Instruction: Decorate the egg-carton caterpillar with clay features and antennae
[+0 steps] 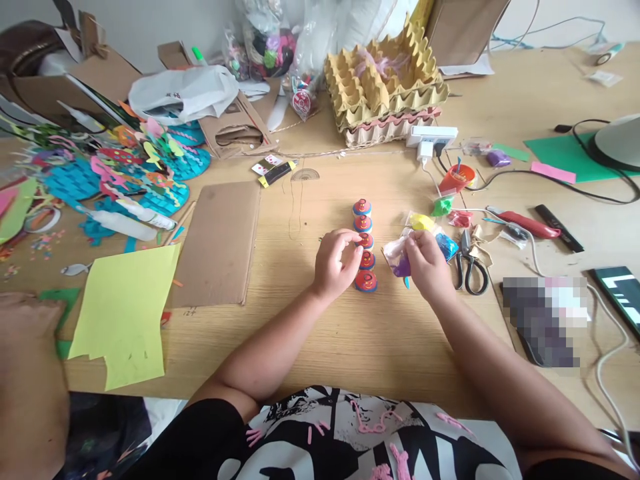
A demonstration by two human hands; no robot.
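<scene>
Just right of left hand [339,265], half-curled, hold unclear: row of red-blue pieces [368,241], long axis running fore-and-aft between hands. Right hand [428,261], farther, pinches purple-filled bag [400,263].

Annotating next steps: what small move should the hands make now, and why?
Probably bring the left hand across to the small clear bag and draw out some purple material: the right hand grips the bag, purple shows in it, and the left hand is close, by the row of five red-and-blue pieces.
</scene>
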